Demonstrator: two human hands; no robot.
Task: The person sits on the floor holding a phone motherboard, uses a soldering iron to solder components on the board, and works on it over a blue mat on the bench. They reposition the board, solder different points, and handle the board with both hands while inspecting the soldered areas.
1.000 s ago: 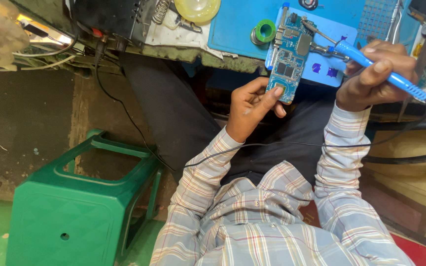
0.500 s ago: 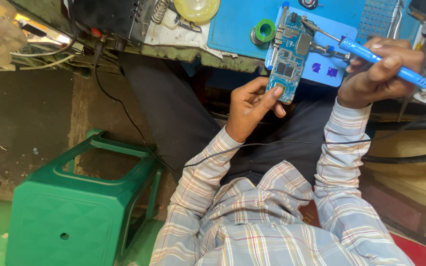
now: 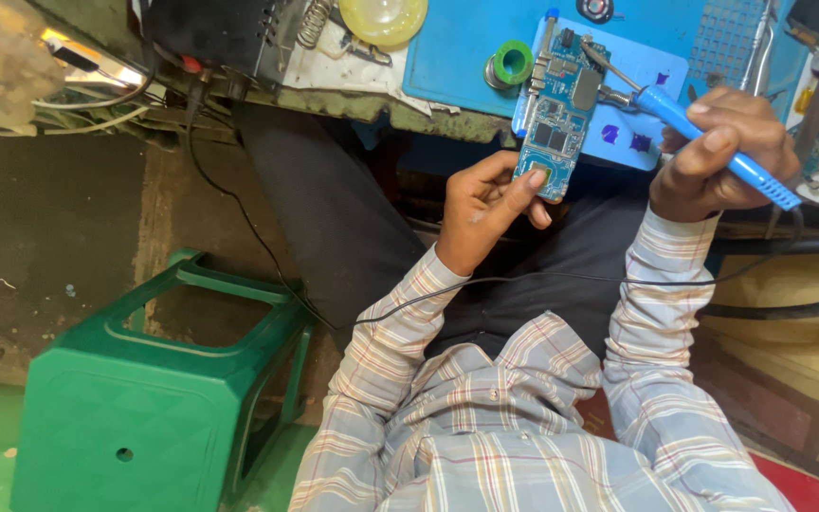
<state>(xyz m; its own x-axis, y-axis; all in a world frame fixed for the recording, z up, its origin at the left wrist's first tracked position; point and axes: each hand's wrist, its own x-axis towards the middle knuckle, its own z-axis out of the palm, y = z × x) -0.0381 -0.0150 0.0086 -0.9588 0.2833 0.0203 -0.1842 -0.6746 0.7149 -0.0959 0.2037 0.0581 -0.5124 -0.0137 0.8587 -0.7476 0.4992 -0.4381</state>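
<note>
Clamped in the left hand (image 3: 485, 213) is a blue circuit board (image 3: 557, 118), while the right hand (image 3: 713, 156) grips a blue soldering iron (image 3: 713, 142), tip touching the board's upper edge.

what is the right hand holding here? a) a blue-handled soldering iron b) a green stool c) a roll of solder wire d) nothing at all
a: the right hand grips a blue-handled soldering iron with its metal tip at the upper part of the blue circuit board, which the left hand holds by its lower end above the blue work mat.
</note>
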